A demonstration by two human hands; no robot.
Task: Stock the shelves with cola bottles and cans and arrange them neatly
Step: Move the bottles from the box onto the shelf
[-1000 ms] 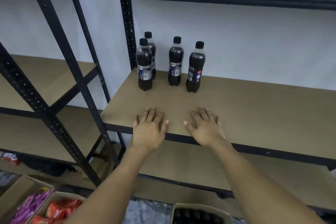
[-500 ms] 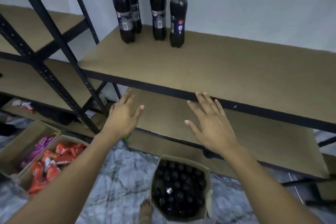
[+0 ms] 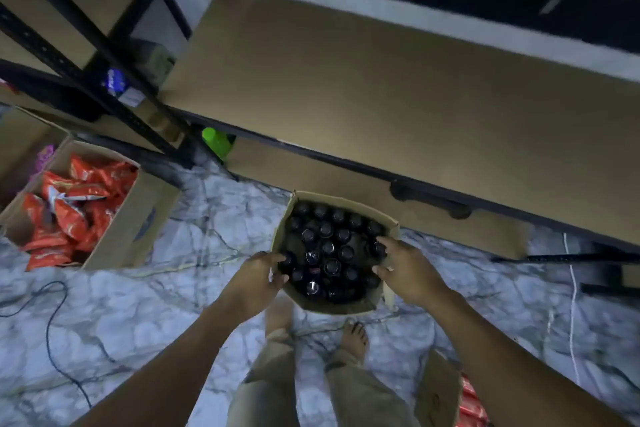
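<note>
An open cardboard box [image 3: 346, 307] stands on the marble floor in front of the shelf unit, packed with several dark cola bottles [image 3: 332, 265] seen from above by their black caps. My left hand [image 3: 258, 274] reaches over the box's left rim, finger and thumb spread on either side of a cap. My right hand [image 3: 405, 267] reaches in from the right rim the same way, over another cap. Neither hand plainly grips a bottle. A bare brown shelf board [image 3: 381, 80] runs above the box. The bottles standing on the upper shelf are out of view.
A carton [image 3: 138, 218] of red snack packets sits on the floor at left. Black shelf uprights [image 3: 104, 55] slant across the upper left. A dark cable [image 3: 52, 322] trails over the floor. Another carton [image 3: 436, 392] stands beside my right foot [image 3: 353, 336].
My view has dropped from the upper shelf to the floor. Both hands have left the shelf edge and come down into the box of bottles.
</note>
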